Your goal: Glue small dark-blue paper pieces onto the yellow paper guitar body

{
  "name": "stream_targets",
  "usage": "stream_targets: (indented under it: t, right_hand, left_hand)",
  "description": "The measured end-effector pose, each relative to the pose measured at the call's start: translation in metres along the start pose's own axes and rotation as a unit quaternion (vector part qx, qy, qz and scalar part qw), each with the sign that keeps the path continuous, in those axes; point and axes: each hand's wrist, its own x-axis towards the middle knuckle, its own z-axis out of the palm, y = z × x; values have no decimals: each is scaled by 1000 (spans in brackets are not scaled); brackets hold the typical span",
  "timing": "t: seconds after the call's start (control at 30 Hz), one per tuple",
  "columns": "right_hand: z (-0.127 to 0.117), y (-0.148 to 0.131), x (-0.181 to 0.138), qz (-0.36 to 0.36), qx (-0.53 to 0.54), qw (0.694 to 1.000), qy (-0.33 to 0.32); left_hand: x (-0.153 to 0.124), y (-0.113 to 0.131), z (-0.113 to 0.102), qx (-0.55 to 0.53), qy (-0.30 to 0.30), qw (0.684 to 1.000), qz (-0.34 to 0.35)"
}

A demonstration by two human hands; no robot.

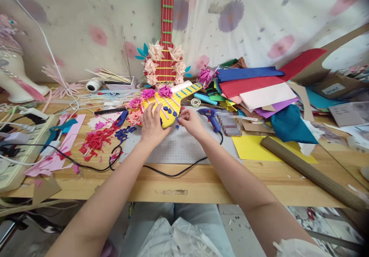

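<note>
A small yellow paper guitar [170,122] lies on the grey cutting mat [184,149], with pink paper flowers [135,110] along its left side and several blue paper pieces [169,111] on its body. My left hand [152,128] rests over the guitar's lower left part, fingers spread and the thumb near its bottom edge. At the guitar's right edge, my right hand [190,121] has thumb and fingertips pinched on a small blue paper piece [177,119]. A blue glue gun [211,117] lies just right of that hand, its black cord crossing the mat.
A red paper guitar [165,66] with pale flowers stands behind. Red scraps [96,141] and blue scraps [125,133] lie left, beside a power strip [27,149]. Right are stacked coloured papers [259,87], a blurred-out flat object [230,123] and a brown roll [311,172].
</note>
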Motion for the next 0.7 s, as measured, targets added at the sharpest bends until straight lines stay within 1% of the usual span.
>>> stream_targets:
  t: [0.07,0.17,0.33,0.47,0.7]
  right_hand:
    - [7,1,0,-8,-54,998,-12]
    - [18,-1,-1,-12,-105,994,-40]
    - [30,-11,0,0,-180,980,-84]
    - [34,-22,5,19,-246,964,-96]
    - [42,-40,15,31,-267,957,-107]
  left_hand:
    - [4,-11,0,37,-29,999,13]
    - [9,-21,1,51,-50,997,18]
    - [18,-32,-7,22,-53,998,19]
    - [24,-40,-12,-2,-64,998,14]
    - [27,-46,-13,-19,-83,996,13]
